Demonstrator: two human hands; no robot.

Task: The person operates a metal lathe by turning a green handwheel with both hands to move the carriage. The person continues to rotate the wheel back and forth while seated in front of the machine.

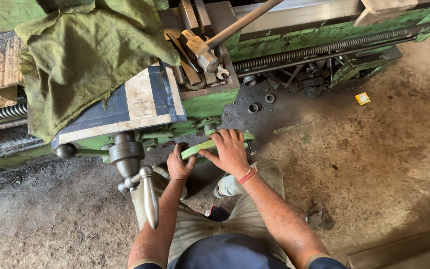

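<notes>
A green handwheel (198, 147) sticks out from the front of a green lathe carriage (202, 103). My left hand (179, 165) grips its near left rim from below. My right hand (230, 151) lies over the top of the wheel with fingers curled on the rim; a red thread band circles that wrist. A small steel handle (252, 146) juts from the wheel's right edge.
A steel lever with a tapered grip (149, 197) hangs left of my left arm. A hammer (202, 51) rests on the carriage top. Green cloth (83, 57) drapes the machine. A lead screw (324, 48) runs right. Metal rings (253, 107) lie on the dirt floor.
</notes>
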